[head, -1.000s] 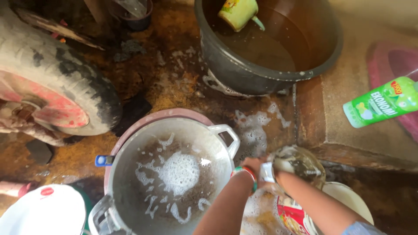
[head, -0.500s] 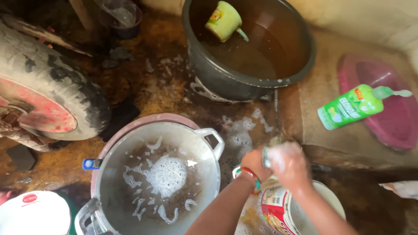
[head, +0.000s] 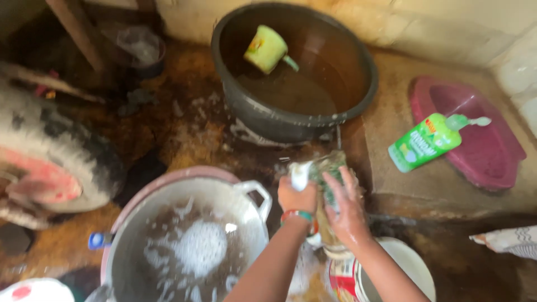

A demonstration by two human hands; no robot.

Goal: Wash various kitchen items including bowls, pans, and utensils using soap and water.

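Reaching forward from the bottom edge, both forearms converge over the wet floor, between the soapy metal pot (head: 190,246) and the raised concrete step (head: 447,184). The left hand (head: 296,197), wrist ringed by a red and green bangle (head: 297,215), is curled into a fist around a white sponge (head: 299,174) whose end sticks up above the knuckles. The right hand (head: 344,208) has its fingers spread, palm pressed against the side of a clear glass (head: 329,174) held upright and blurred between the two hands. Beyond them stands a dark basin (head: 246,112) with a green cup (head: 267,49) afloat; a green soap bottle (head: 425,142) lies on the step.
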